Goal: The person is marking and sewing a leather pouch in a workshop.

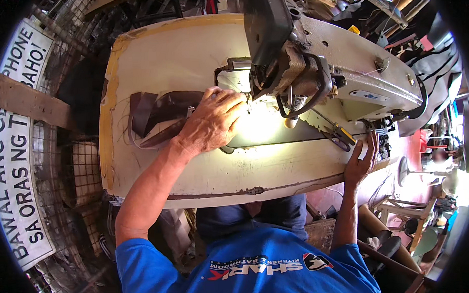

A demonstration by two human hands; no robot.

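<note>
My left hand (213,120) is closed at the needle area of a sewing machine (355,65), fingers bent and pressed together. A dark brown leather-like piece (173,104) runs from the left of the table up to this hand; its end under the fingers is hidden. A small metal part (190,111) shows on it beside the wrist. The machine's lamp throws bright light just right of the fingers. My right hand (362,160) rests at the table's right front edge, fingers stretched out and slightly apart, close to a small metal mechanism (383,136).
A yellow-handled screwdriver (342,132) and a dark-handled tool (338,142) lie on the white table (204,171), left of my right hand. The table's edges are chipped. Wire mesh and a lettered sign (30,153) stand at left; a wooden stool (407,213) is at right.
</note>
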